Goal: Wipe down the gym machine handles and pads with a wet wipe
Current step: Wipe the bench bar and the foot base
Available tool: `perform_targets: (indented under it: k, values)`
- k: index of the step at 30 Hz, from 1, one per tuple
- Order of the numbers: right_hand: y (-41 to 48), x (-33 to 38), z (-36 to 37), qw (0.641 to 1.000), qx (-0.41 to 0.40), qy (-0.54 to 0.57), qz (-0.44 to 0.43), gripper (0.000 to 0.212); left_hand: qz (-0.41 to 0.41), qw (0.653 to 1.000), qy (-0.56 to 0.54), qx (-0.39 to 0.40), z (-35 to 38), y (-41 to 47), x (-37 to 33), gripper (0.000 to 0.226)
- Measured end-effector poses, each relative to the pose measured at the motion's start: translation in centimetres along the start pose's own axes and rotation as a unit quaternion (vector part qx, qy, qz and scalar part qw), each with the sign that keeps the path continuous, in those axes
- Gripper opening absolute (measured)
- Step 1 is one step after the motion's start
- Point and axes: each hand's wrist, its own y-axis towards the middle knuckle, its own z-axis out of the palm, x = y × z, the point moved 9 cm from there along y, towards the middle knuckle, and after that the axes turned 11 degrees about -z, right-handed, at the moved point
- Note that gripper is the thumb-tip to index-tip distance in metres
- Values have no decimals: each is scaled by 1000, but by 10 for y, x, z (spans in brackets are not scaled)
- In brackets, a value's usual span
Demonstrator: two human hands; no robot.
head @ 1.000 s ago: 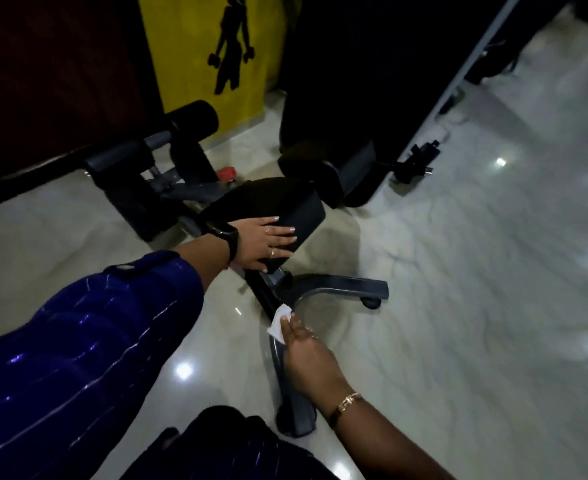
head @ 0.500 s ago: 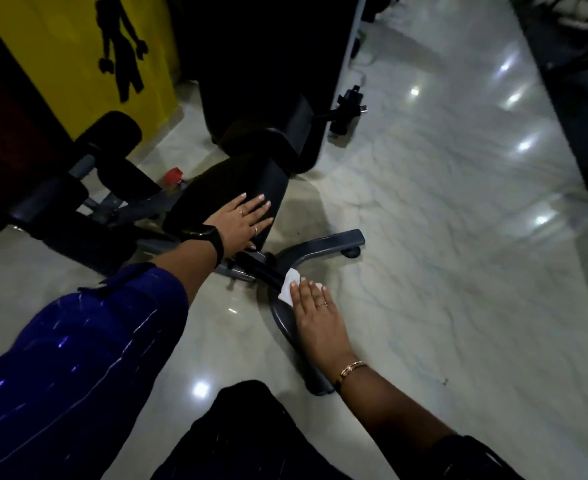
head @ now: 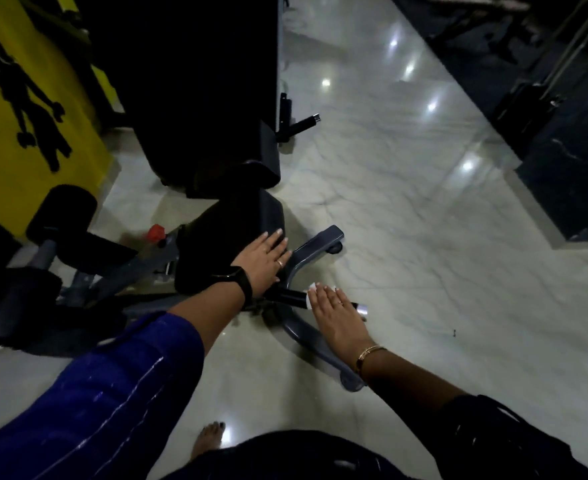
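A low gym bench with a black seat pad (head: 237, 230) stands on the floor in front of me. My left hand (head: 263, 258) rests flat on the near corner of that pad, fingers straight. My right hand (head: 334, 315) lies flat over a black handle bar (head: 287, 296) with a chrome end (head: 362, 310), just above the grey curved base leg (head: 306, 332). A white wet wipe (head: 309, 300) shows under my right fingers, pressed against the bar. Most of the wipe is hidden by the hand.
A black roller pad (head: 62, 213) and a red knob (head: 156, 233) sit at the bench's left end. A tall black machine (head: 195, 84) stands behind, with a yellow wall panel (head: 26, 109) to its left. Glossy marble floor (head: 406, 237) spreads right; my bare foot (head: 207, 439) is below.
My right hand has shifted with the wipe from the grey base leg onto the black handle bar. My left hand stayed on the seat pad. The camera swung to the right.
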Motion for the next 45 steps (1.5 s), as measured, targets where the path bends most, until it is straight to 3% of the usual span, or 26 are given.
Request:
perform_targets:
  k: [6, 9, 15, 19, 23, 28, 31, 33, 36, 38, 41, 45]
  values:
    - [60, 45, 14, 992, 75, 43, 92, 58, 226, 972, -57, -35, 4, 11, 3, 55]
    - [59, 47, 3, 995, 24, 47, 86, 41, 293, 950, -74, -77, 5, 21, 8, 51]
    - [12, 7, -14, 988, -70, -18, 138, 47, 374, 912, -125, -117, 0, 25, 3, 79]
    - [-2, -4, -25, 973, -105, 30, 204, 56, 387, 899, -149, -139, 1, 26, 3, 72]
    - [0, 4, -35, 923, -204, 85, 314, 57, 394, 892, -160, -155, -9, 20, 6, 75]
    - [50, 45, -22, 885, -263, 153, 351, 40, 321, 927, -136, -135, -2, 18, 7, 85]
    - [70, 67, 2, 895, -242, 152, 342, 41, 237, 947, -147, -160, 4, 13, 13, 63]
    - [66, 73, 8, 926, -246, 95, 272, 37, 214, 945, -162, -188, 2, 11, 17, 47]
    - [48, 69, 5, 966, -212, 12, 147, 38, 237, 929, -175, -225, -3, 5, 17, 43]
    - [35, 53, 3, 976, -181, -36, 116, 40, 249, 919, -179, -247, -6, 3, 17, 36]
    - [15, 29, 2, 975, -165, -48, 140, 41, 253, 919, -171, -251, -5, 2, 15, 29]
    - [-10, 14, -3, 933, -208, -26, 292, 45, 252, 924, -169, -233, -1, 4, 14, 33]
